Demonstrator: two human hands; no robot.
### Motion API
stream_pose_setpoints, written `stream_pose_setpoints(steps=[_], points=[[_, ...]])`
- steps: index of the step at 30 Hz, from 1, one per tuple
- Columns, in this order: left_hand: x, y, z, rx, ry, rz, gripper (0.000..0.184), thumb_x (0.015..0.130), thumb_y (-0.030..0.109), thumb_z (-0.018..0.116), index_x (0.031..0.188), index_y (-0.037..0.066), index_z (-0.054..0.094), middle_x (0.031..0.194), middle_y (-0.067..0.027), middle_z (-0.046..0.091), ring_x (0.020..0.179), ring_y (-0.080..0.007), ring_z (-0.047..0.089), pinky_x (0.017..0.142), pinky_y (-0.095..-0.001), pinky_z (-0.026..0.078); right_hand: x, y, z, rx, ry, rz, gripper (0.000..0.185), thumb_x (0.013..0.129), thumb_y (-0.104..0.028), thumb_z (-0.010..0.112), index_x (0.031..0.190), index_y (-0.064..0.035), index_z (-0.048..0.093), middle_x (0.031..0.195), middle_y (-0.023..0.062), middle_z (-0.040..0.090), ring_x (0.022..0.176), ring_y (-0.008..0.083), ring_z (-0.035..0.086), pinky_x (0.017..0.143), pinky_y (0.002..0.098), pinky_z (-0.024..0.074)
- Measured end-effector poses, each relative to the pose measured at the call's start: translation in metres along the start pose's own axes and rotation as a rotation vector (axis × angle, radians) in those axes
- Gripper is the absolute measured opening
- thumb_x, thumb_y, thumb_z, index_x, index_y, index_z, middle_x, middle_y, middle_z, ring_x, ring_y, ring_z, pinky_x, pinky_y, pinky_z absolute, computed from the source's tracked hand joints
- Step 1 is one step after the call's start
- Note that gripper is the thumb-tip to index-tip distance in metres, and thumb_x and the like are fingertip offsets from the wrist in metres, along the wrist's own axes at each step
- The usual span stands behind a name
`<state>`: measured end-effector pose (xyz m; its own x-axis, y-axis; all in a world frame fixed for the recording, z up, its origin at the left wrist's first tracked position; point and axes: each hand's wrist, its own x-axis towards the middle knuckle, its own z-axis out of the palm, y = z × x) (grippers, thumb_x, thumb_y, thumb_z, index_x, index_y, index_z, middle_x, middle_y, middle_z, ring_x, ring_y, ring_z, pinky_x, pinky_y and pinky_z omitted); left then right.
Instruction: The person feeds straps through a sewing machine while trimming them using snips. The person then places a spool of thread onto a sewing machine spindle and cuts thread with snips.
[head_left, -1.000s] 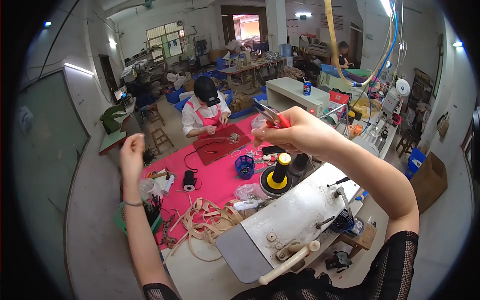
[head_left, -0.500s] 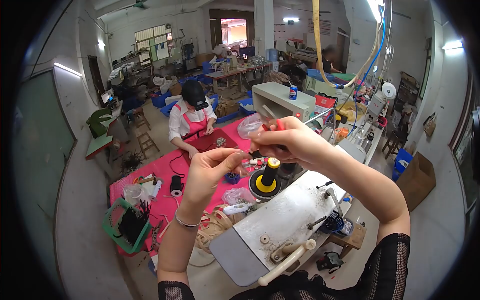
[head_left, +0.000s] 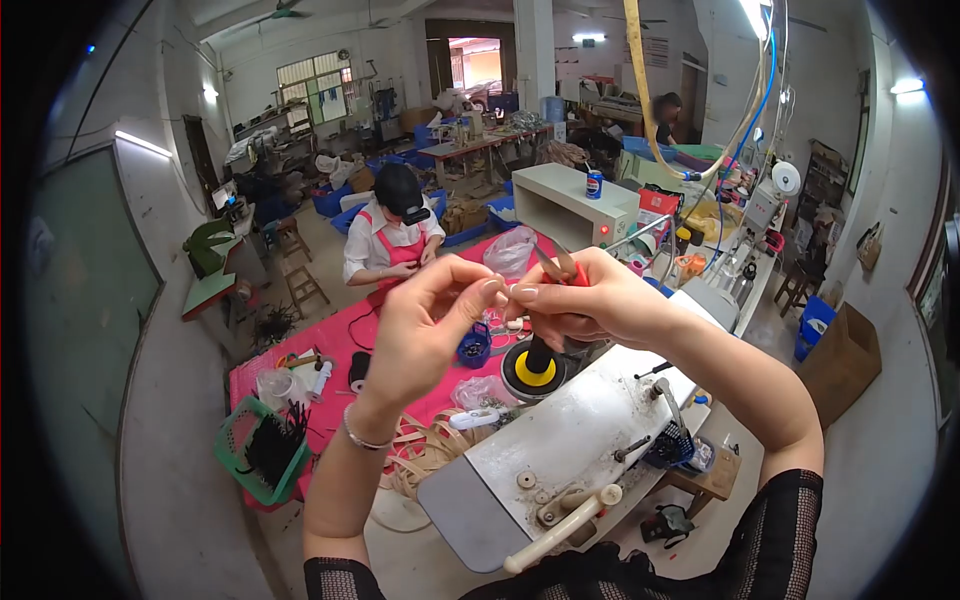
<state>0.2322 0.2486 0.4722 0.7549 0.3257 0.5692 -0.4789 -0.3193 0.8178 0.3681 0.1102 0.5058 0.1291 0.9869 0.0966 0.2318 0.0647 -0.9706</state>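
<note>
My right hand (head_left: 590,300) is closed around red-handled scissors (head_left: 563,268), whose blades point up and to the left. Its thumb and fingertips meet close to those of my left hand (head_left: 430,310), which is pinched on something too small to make out. Both hands are raised over the pink table cover (head_left: 330,335). Below them stand a black and yellow thread cone (head_left: 535,368) and a blue basket (head_left: 474,345) of small parts. Beige strips (head_left: 435,450) lie in a heap under my left wrist.
A white sewing machine (head_left: 590,420) fills the near right. Across the table sits a co-worker in a black cap (head_left: 398,190). A green basket (head_left: 265,455) with black strips is at the left. A blue can (head_left: 594,184) stands on a grey cabinet (head_left: 560,205).
My left hand has risen from the left to meet my right hand, and its fingertips are now pinched. The scissors stay in my right hand. The view has shifted slightly.
</note>
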Motion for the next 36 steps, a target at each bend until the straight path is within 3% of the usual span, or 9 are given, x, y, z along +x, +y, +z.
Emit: stream_pose_setpoints(steps=[10, 14, 17, 22, 25, 27, 31, 32, 36], points=[[-0.002, -0.019, 0.015, -0.687, -0.171, -0.342, 0.018, 0.090, 0.021, 0.046, 0.090, 0.003, 0.050, 0.078, -0.0005, 0.055, 0.058, -0.0031, 0.044, 0.046, -0.0152, 0.030, -0.004, 0.002, -0.010, 0.159, -0.052, 0.021, 0.022, 0.085, -0.020, 0.056, 0.091, 0.0008, 0.060, 0.060, 0.0033, 0.055, 0.049, 0.0022, 0.048, 0.038, 0.0150, 0.0239], [-0.002, -0.020, 0.017, -0.594, -0.055, -0.359, 0.017, 0.089, 0.020, 0.048, 0.088, 0.003, 0.048, 0.070, 0.0000, 0.052, 0.050, -0.0018, 0.038, 0.042, -0.0155, 0.026, -0.003, 0.011, -0.004, -0.016, -0.018, 0.037, 0.026, 0.080, -0.022, 0.062, 0.095, -0.0013, 0.058, 0.080, 0.0051, 0.060, 0.061, 0.0018, 0.050, 0.048, 0.0156, 0.0339], [-0.004, -0.022, 0.024, -0.211, 0.138, -0.178, 0.015, 0.088, 0.014, 0.051, 0.088, 0.000, 0.046, 0.058, -0.0008, 0.050, 0.045, -0.0014, 0.038, 0.040, -0.0159, 0.028, 0.002, 0.018, 0.003, -0.338, 0.153, -0.067, 0.021, 0.076, -0.015, 0.060, 0.092, -0.0022, 0.057, 0.072, 0.0034, 0.058, 0.063, 0.0116, 0.053, 0.058, 0.0282, 0.0425], [-0.004, -0.027, 0.021, -0.199, 0.168, -0.142, 0.017, 0.088, 0.015, 0.051, 0.088, -0.001, 0.045, 0.058, -0.0027, 0.051, 0.047, -0.0050, 0.046, 0.041, -0.0169, 0.036, 0.003, 0.024, 0.015, -0.669, 0.349, -0.353, 0.036, 0.075, -0.002, 0.057, 0.109, -0.0011, 0.046, 0.060, 0.0052, 0.051, 0.060, 0.0072, 0.052, 0.057, 0.0250, 0.0421], [-0.003, -0.032, 0.016, -0.213, 0.177, -0.169, 0.022, 0.088, 0.021, 0.050, 0.089, -0.001, 0.047, 0.057, -0.0017, 0.049, 0.044, -0.0070, 0.047, 0.040, -0.0171, 0.037, 0.008, 0.032, 0.014, -0.749, 0.397, -0.482, 0.031, 0.072, 0.001, 0.056, 0.103, -0.0006, 0.051, 0.062, 0.0083, 0.055, 0.058, 0.0118, 0.055, 0.055, 0.0264, 0.0439], [-0.003, -0.032, 0.013, -0.266, 0.161, -0.208, 0.024, 0.090, 0.023, 0.047, 0.090, -0.001, 0.047, 0.062, -0.0033, 0.051, 0.048, -0.0094, 0.051, 0.042, -0.0175, 0.040, 0.012, 0.038, 0.011, -0.759, 0.430, -0.628, 0.023, 0.069, -0.002, 0.058, 0.092, -0.0009, 0.055, 0.068, 0.0151, 0.059, 0.064, 0.0288, 0.060, 0.057, 0.0340, 0.0460], [-0.006, -0.024, 0.011, -0.330, 0.102, -0.181, 0.027, 0.091, 0.026, 0.045, 0.103, 0.002, 0.041, 0.076, -0.0053, 0.052, 0.063, -0.0110, 0.055, 0.047, -0.0190, 0.044, 0.011, 0.027, 0.007, -0.675, 0.402, -0.498, 0.017, 0.068, 0.002, 0.053, 0.084, 0.0001, 0.059, 0.066, 0.0178, 0.058, 0.062, 0.0281, 0.061, 0.054, 0.0331, 0.0458], [-0.006, -0.023, 0.011, -0.391, 0.097, -0.129, 0.026, 0.088, 0.020, 0.050, 0.105, 0.004, 0.038, 0.078, -0.0049, 0.048, 0.063, -0.0095, 0.053, 0.047, -0.0187, 0.044, 0.007, 0.013, 0.004, -0.641, 0.266, -0.344, 0.013, 0.074, 0.004, 0.052, 0.087, 0.0020, 0.057, 0.072, 0.0118, 0.062, 0.067, 0.0155, 0.062, 0.062, 0.0270, 0.0470], [-0.005, -0.041, 0.005, -0.096, -0.199, 0.220, 0.040, 0.075, 0.001, 0.065, 0.103, 0.006, 0.037, 0.079, -0.0004, 0.043, 0.061, -0.0043, 0.045, 0.052, -0.0178, 0.041, 0.013, -0.002, -0.019, -0.469, -0.104, -0.054, 0.016, 0.078, -0.012, 0.064, 0.087, 0.0009, 0.063, 0.074, 0.0055, 0.064, 0.072, 0.0081, 0.059, 0.067, 0.0242, 0.0458]])
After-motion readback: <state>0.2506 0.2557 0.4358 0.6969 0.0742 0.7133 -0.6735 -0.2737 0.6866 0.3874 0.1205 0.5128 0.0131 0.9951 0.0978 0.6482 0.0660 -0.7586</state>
